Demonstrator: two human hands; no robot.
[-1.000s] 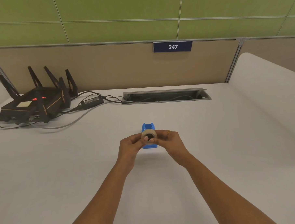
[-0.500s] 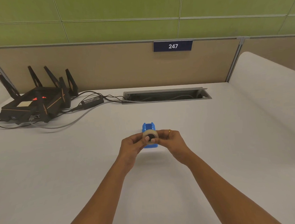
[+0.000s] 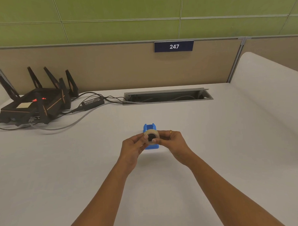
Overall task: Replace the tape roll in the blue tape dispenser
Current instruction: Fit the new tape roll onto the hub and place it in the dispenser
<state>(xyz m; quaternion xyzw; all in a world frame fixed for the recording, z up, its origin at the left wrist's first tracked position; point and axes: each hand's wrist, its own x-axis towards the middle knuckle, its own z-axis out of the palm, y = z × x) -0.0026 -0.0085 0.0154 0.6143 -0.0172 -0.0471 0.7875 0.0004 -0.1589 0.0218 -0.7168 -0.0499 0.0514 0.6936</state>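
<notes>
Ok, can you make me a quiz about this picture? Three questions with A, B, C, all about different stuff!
1. Where is the black router?
A. at the far left of the desk
B. at the far right of the desk
C. under the arms

2. What colour is the tape dispenser?
A. red
B. blue
C. yellow

3. What holds the tape roll?
A. nothing, it lies flat
B. one hand only
C. both hands

Answers:
1 A: the router sits far left, by the partition.
2 B: its blue body shows behind the roll.
3 C: the left hand and the right hand each pinch one side of it.
</notes>
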